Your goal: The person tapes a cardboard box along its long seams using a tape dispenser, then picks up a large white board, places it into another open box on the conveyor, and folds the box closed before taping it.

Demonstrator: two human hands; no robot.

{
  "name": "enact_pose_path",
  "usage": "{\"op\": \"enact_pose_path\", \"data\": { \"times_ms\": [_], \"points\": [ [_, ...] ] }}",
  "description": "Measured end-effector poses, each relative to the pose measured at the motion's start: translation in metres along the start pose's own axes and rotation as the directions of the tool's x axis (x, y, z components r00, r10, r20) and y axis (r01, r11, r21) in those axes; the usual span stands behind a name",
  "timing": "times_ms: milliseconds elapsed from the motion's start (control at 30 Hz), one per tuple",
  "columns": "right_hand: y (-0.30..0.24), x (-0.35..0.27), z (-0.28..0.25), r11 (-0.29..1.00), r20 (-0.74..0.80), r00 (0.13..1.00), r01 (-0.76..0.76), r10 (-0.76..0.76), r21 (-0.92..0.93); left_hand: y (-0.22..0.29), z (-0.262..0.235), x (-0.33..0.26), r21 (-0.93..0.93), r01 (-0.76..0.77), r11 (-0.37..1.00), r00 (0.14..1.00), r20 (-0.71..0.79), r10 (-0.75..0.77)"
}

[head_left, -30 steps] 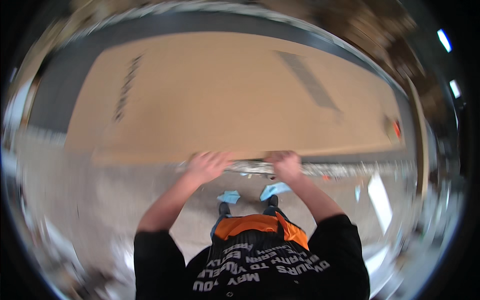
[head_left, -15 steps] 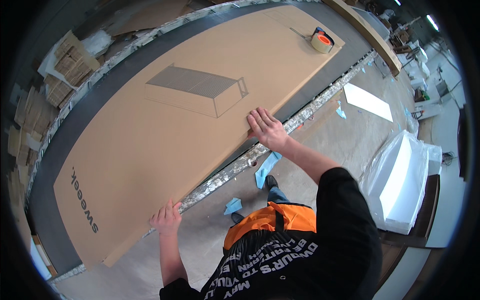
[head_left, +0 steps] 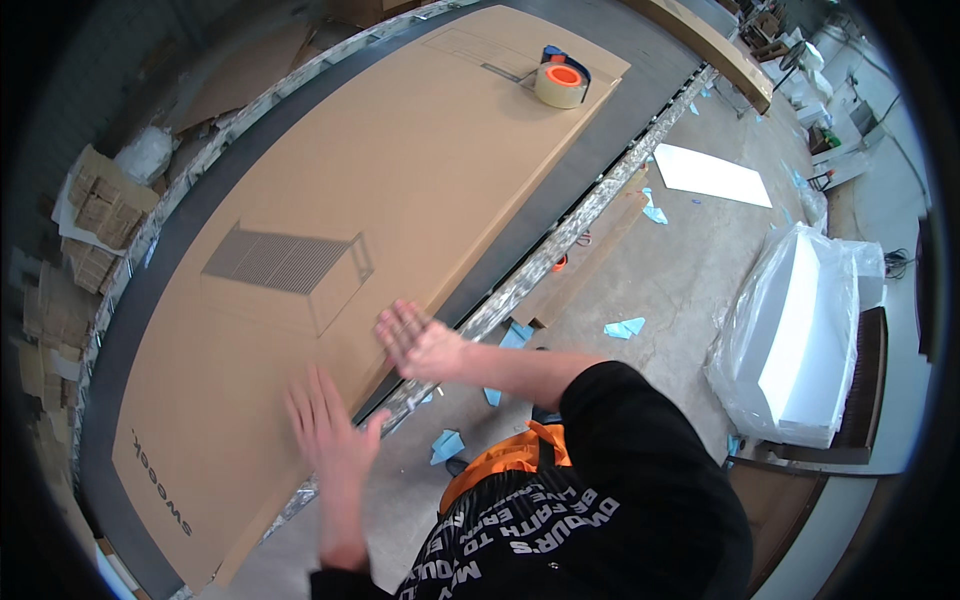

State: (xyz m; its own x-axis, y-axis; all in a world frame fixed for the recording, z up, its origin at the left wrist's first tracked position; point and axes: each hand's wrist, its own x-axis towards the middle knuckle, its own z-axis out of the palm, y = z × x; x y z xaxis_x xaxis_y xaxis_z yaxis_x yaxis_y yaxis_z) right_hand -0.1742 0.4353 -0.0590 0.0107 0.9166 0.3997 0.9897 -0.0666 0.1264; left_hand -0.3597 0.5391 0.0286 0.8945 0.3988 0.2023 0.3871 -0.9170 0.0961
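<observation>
Left hand [head_left: 335,430] and right hand [head_left: 425,345] now closer together, fingers outstretched, grasping nothing; contact blurred. Long cardboard carton [head_left: 450,180] flat on table [head_left: 605,150], seemingly stable without grip.

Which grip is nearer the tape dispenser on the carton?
The right grip, the one farther up the carton. The left grip is farther from the tape dispenser and nearer the carton's dark lettering.
</observation>
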Motion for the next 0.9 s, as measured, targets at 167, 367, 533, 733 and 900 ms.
{"op": "enact_pose_path", "data": {
  "times_ms": [167, 367, 533, 733, 900],
  "points": [
    [0.018, 0.012, -0.009, 0.978, -0.188, 0.982, 0.042, -0.003, 0.202, -0.006, 0.063, 0.072, 0.008, -0.12, 0.993, 0.978, 0.171, 0.116],
    [0.227, -0.065, -0.008, 0.957, -0.55, 0.806, -0.066, 0.219, 0.284, -0.001, 0.051, 0.067, 0.026, -0.046, 0.999, 0.965, 0.259, 0.038],
    [0.349, -0.075, 0.02, 0.974, -0.606, 0.762, -0.166, 0.226, 0.154, -0.001, 0.058, 0.072, -0.038, -0.08, 0.996, 0.966, 0.245, 0.087],
    [0.354, -0.07, 0.035, 0.964, -0.73, 0.63, -0.16, 0.265, 0.212, 0.004, 0.06, 0.068, -0.024, -0.111, 0.994, 0.966, 0.231, 0.113],
    [0.364, -0.073, 0.033, 0.961, -0.743, 0.61, -0.176, 0.277, 0.214, 0.059, 0.047, 0.126, 0.036, -0.054, 0.998, 0.934, 0.354, 0.038]
  ]
}}
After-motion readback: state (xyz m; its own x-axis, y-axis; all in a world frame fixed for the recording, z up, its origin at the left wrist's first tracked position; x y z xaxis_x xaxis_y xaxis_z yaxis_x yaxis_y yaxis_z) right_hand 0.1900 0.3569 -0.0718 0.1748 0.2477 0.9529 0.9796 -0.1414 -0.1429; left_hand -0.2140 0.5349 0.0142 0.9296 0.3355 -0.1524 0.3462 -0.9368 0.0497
